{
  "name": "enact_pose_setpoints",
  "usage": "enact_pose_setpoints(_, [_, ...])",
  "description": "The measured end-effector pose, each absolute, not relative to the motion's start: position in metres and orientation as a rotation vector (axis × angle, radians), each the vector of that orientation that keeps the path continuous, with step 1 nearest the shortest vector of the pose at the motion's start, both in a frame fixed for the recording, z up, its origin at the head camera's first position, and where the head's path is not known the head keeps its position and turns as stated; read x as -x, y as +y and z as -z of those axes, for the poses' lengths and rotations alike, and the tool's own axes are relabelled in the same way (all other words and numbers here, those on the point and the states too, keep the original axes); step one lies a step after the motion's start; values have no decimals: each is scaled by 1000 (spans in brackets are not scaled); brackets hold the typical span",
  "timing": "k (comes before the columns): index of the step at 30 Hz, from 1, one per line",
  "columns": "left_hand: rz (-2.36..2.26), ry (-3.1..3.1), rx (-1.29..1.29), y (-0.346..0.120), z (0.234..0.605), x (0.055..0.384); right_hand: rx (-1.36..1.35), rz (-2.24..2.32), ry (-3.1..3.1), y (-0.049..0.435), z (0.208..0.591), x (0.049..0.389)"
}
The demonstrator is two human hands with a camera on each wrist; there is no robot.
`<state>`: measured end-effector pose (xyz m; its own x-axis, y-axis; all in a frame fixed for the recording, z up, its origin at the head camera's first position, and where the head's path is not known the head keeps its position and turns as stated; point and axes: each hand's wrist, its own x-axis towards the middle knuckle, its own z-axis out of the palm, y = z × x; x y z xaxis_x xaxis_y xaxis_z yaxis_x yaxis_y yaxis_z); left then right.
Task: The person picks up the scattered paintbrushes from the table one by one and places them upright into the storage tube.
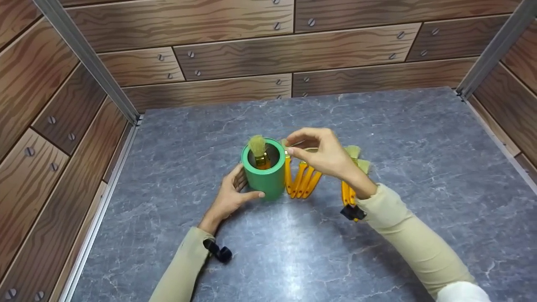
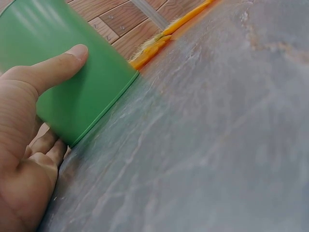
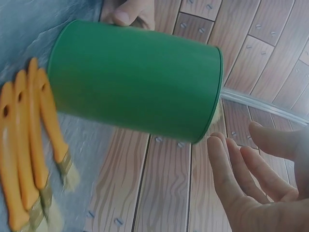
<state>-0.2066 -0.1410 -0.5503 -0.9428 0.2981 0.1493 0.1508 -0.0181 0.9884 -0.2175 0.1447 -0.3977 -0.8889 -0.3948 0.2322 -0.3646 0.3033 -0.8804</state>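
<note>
A green cylindrical container [image 1: 265,184] stands upright on the table, and a paintbrush [image 1: 257,147] pokes out of its top, bristles up. My left hand [image 1: 230,195] holds the container low on its left side; in the left wrist view the thumb lies along the green wall [image 2: 91,96]. To the right of the rim, my right hand [image 1: 325,153] hovers with thumb and fingers apart. The right wrist view shows nothing between those fingers [image 3: 224,179]. Below that hand lie several orange-handled paintbrushes [image 1: 311,181], side by side close to the container.
More orange-handled brushes [image 1: 346,193] lie farther right, partly hidden by my right forearm. The grey marbled table [image 1: 201,130] is bounded by wood-patterned panels [image 1: 235,58] at the back and sides, with metal posts [image 1: 90,63] at the corners.
</note>
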Motion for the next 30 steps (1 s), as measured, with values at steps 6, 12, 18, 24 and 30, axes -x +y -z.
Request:
enact_pose_setpoints(6, [-2112,2116,-482,-140,550,205,667,1638,2579,166,403,213])
enact_pose_setpoints(12, [-2114,2118,-487,-141,549,204,600,1543,2645,189,408,209])
enact_pose_setpoints(18, [-2116,2124,-494,-141,549,204,560,1481,2686,210,415,204])
enact_pose_setpoints(24, [-2112,2133,-485,-141,549,204,542,1414,2734,228,425,200])
enact_pose_setpoints(30, [-2115,2129,-500,-141,549,204,522,1368,2784,242,436,195])
